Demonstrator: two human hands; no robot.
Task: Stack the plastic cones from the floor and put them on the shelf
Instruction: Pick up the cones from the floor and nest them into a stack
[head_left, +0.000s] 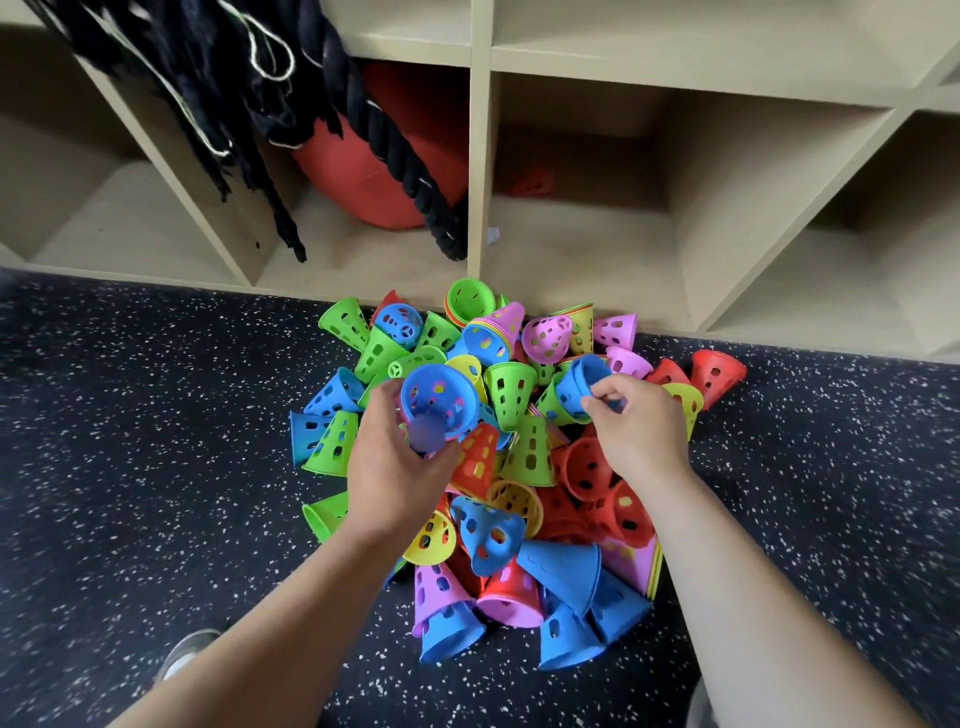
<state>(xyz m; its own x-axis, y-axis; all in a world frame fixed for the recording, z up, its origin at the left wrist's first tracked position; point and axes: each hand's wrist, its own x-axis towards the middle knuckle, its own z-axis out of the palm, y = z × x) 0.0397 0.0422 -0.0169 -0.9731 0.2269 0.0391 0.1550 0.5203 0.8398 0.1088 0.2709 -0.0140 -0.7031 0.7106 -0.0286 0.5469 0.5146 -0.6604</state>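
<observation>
— Against the shelf's (587, 249) front edge, on the floor (156, 415), lies our pile of cones (519, 467). How far along are we?
— Hardly begun, we'd say. Our left grip (395, 467) curls round a blue cone (439, 400), mouth up. Our right grip (644, 421) pinches the rim of a second blue cone (582, 387), held just above the pile. Whether more sit nested in either, we cannot tell.
— And on the shelf?
— One red cone (532, 182) at the back of the bay ahead. Dozens lie loose on the floor, a few nested.
— Room to move?
— We have bare floor left and right of the pile. The upright (480, 156) stands just above the pile's far edge. Ropes (395, 150) and a red ball (363, 171) crowd the bay to its left, so we'd use the right one.
</observation>
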